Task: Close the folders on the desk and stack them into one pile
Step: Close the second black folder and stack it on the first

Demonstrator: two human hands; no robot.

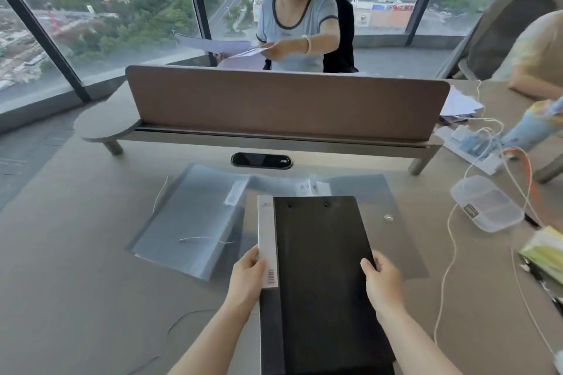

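Observation:
A closed black folder (323, 256) with a white spine label lies lengthwise in front of me. My left hand (248, 275) grips its spine edge and my right hand (382, 278) grips its opposite long edge. Under its far part lies a translucent grey folder (380, 201) with a snap button and an A4 sticker. To the left, a second translucent folder (189, 222) with a string tie lies at an angle on the desk (76, 268), partly tucked under the black one.
A brown divider panel (286, 100) crosses the desk's far side, with a person holding papers behind it. At right lie a clear plastic box (487, 202), a power strip, cables and a stack of booklets. A black cable port (261, 160) sits mid-desk.

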